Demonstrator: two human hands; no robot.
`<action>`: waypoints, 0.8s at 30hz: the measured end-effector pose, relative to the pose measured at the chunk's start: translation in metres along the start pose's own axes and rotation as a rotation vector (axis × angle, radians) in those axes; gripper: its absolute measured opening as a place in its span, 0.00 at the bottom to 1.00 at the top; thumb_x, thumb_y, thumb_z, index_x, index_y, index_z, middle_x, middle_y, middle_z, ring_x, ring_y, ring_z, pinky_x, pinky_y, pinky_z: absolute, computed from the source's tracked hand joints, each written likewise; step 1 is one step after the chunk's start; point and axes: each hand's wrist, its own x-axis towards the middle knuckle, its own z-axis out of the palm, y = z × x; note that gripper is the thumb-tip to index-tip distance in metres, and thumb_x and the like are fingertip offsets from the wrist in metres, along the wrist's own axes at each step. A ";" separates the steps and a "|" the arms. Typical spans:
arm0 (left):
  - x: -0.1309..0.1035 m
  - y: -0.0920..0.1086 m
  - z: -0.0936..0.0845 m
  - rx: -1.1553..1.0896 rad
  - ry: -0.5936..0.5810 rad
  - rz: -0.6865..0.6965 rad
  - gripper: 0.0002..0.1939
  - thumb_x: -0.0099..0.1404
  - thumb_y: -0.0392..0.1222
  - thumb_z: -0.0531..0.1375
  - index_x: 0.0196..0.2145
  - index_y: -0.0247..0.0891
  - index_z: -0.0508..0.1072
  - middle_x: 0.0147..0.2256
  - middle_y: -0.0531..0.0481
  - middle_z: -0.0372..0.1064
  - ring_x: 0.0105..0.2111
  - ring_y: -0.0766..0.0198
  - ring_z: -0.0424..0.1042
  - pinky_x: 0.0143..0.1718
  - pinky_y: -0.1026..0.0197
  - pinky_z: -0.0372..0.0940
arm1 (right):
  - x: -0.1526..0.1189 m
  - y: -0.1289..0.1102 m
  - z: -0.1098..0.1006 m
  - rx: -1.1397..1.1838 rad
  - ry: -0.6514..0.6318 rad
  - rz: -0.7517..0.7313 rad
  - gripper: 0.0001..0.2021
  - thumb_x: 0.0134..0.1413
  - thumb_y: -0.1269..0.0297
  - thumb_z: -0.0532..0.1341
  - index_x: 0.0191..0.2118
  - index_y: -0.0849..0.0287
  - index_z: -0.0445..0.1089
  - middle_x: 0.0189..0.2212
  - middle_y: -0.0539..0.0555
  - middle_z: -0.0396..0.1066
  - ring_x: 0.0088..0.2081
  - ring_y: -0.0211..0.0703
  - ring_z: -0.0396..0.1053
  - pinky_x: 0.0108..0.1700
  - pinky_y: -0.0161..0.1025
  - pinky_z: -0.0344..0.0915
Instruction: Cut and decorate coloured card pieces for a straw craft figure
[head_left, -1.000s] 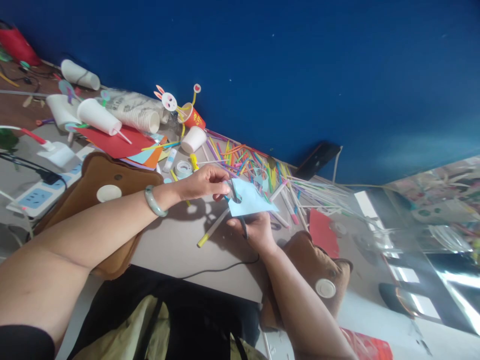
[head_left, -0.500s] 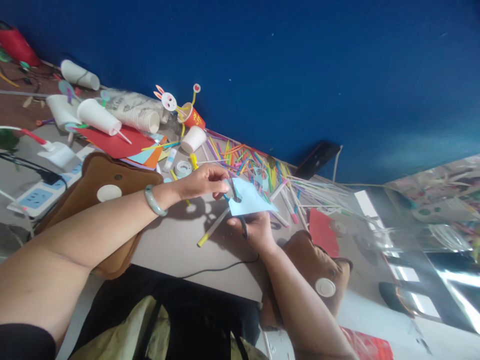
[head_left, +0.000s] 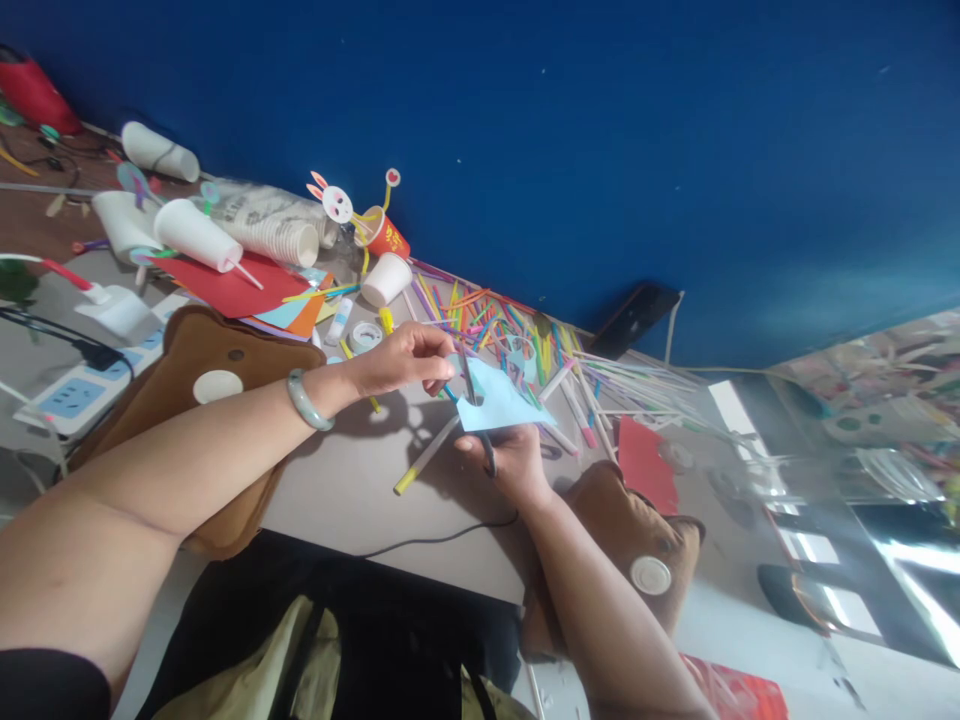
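Observation:
A sheet of light blue paper point(head_left: 504, 393) hangs over the table between my hands, with a curved cut in its left side. My left hand point(head_left: 411, 360) pinches the paper's left edge between thumb and fingers. Below the sheet, my right hand point(head_left: 514, 462) is closed round the dark handles of a pair of scissors point(head_left: 489, 452). The blades show at the curved cut; part of them is hidden by the paper. Under my hands lies a white marker with a yellow cap point(head_left: 409, 480).
Many coloured pipe cleaners and markers point(head_left: 487, 318) cover the table's back. White paper cups point(head_left: 196, 234), a rabbit-decorated red cup point(head_left: 390, 238) and a tape roll point(head_left: 366, 337) stand left. Brown cushions point(head_left: 247, 350) lie under both forearms. A power strip point(head_left: 79, 395) sits far left.
My left hand has shifted very slightly at the paper's edge. The paper, the scissors and my right hand stay nearly where they were.

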 end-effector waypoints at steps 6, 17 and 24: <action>0.000 0.002 0.002 -0.003 0.010 -0.002 0.09 0.56 0.36 0.62 0.21 0.35 0.67 0.17 0.54 0.65 0.20 0.71 0.65 0.25 0.68 0.60 | 0.000 0.000 0.001 0.005 -0.018 0.005 0.27 0.41 0.43 0.72 0.16 0.58 0.60 0.13 0.46 0.57 0.19 0.33 0.52 0.22 0.35 0.58; 0.001 0.001 0.003 -0.004 -0.038 -0.009 0.10 0.57 0.37 0.62 0.21 0.35 0.67 0.17 0.54 0.66 0.20 0.71 0.65 0.25 0.67 0.62 | -0.003 -0.001 -0.001 0.037 -0.074 0.086 0.28 0.43 0.41 0.70 0.16 0.60 0.63 0.13 0.48 0.60 0.17 0.33 0.55 0.20 0.34 0.57; 0.000 0.000 0.003 0.015 -0.057 -0.025 0.09 0.57 0.37 0.61 0.22 0.34 0.68 0.18 0.55 0.66 0.20 0.72 0.65 0.25 0.68 0.61 | -0.003 0.000 -0.001 0.013 -0.058 0.082 0.28 0.42 0.38 0.69 0.17 0.59 0.64 0.13 0.48 0.60 0.18 0.33 0.56 0.19 0.34 0.56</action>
